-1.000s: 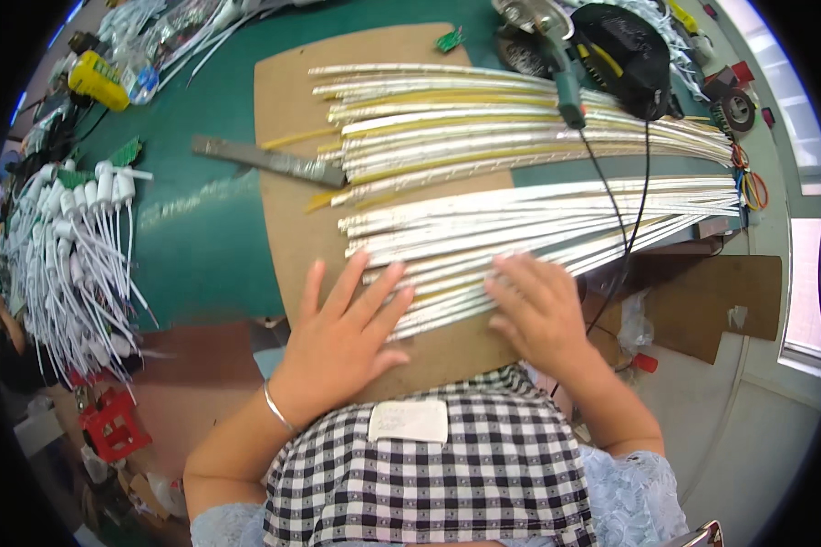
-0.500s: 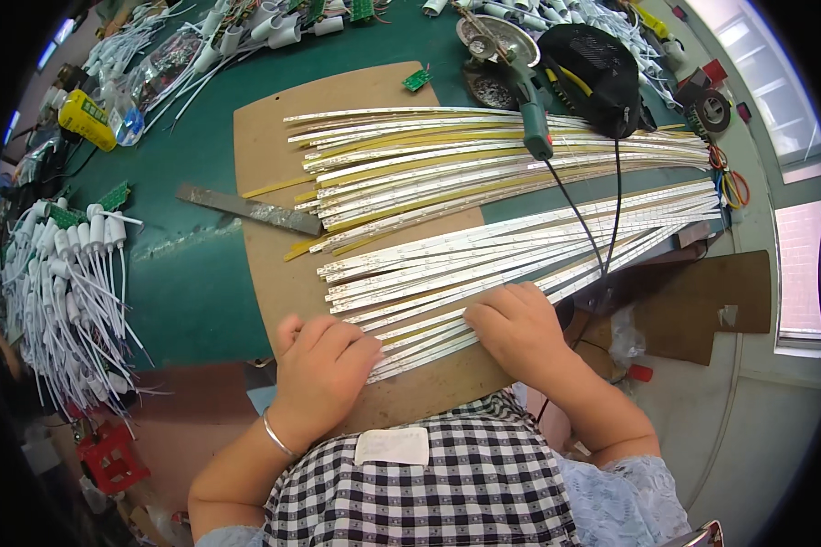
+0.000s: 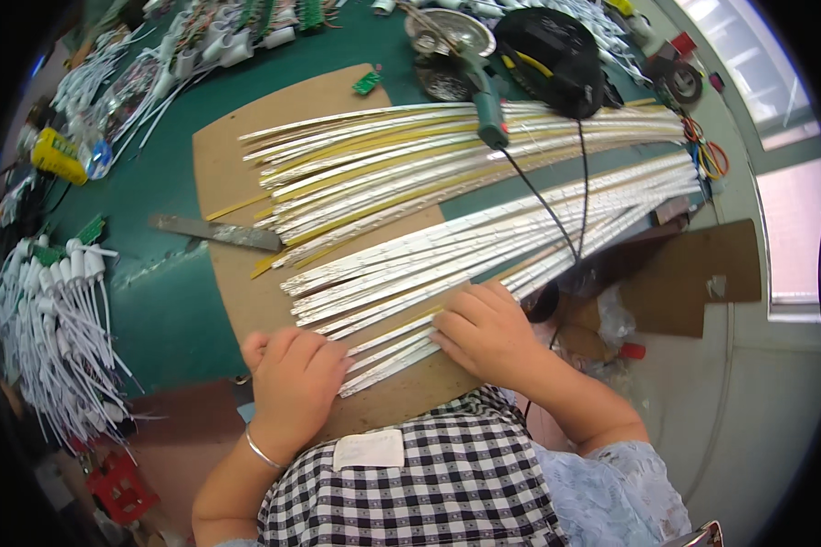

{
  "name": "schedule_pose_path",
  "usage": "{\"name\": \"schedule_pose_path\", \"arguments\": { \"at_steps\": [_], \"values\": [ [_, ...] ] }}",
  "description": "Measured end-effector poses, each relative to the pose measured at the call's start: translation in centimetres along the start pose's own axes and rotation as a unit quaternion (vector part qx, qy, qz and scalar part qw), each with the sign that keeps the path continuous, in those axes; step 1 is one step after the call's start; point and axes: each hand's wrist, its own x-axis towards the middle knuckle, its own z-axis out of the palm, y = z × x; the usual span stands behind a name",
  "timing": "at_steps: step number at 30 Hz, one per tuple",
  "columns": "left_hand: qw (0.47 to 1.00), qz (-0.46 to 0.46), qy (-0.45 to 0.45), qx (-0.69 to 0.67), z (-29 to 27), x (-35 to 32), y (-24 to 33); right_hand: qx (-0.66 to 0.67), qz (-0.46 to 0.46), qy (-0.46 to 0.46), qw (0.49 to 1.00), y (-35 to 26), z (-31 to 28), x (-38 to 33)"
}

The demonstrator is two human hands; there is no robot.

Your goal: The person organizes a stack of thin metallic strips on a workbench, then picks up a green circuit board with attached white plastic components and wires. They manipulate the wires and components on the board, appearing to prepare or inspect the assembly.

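Long narrow white LED strips (image 3: pixel 374 260) lie in a near bundle on a brown board (image 3: pixel 237 301) before me. My left hand (image 3: pixel 292 374) is bent over the near left ends of the lowest strips, its thumb out to the left. Farther along the same strips, my right hand (image 3: pixel 483 333) curls its fingers over them. The undersides of both hands are hidden, so how many strips each one grips cannot be seen. A second bundle of white and yellowish strips (image 3: pixel 365 169) lies just beyond, next to a flat metal bar (image 3: pixel 214 232).
A green-handled soldering iron (image 3: pixel 490 114) rests across the far bundle, its black cord crossing the strips. Behind are a round metal dish (image 3: pixel 456 35) and a black mesh-covered object (image 3: pixel 552 59). White wired parts (image 3: pixel 59 310) hang over the left table edge. A yellow bottle (image 3: pixel 57 157) stands back left.
The whole view has shifted, so the table and strips appear farther left. Both hands stay at about the same places on the near strips.
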Motion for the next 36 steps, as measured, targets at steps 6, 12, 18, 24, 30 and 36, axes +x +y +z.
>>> {"name": "schedule_pose_path", "arguments": {
  "at_steps": [6,12,18,24,30,36],
  "values": [
    [1.000,0.018,-0.023,-0.001,-0.4,-0.5,0.7,-0.011,-0.020,0.037,0.999,0.4,0.8,-1.1],
    [0.999,0.010,-0.051,0.000,0.0,-0.3,0.1,-0.006,-0.001,0.055,0.998,0.1,0.9,-1.9],
    [0.999,-0.009,-0.033,0.018,0.2,0.6,0.3,-0.005,-0.006,0.057,0.998,0.3,1.0,-2.1],
    [0.999,-0.010,-0.050,-0.017,-0.1,0.7,0.2,0.012,-0.005,0.053,0.998,0.5,0.7,-1.9],
    [0.969,-0.143,-0.105,-0.173,-0.9,0.5,-0.4,-0.063,0.012,0.042,0.997,0.3,0.6,-1.7],
    [0.999,-0.046,-0.005,0.003,-0.4,0.1,-0.9,-0.123,0.049,-0.159,0.978,-0.3,-0.1,-0.8]
  ]
}}
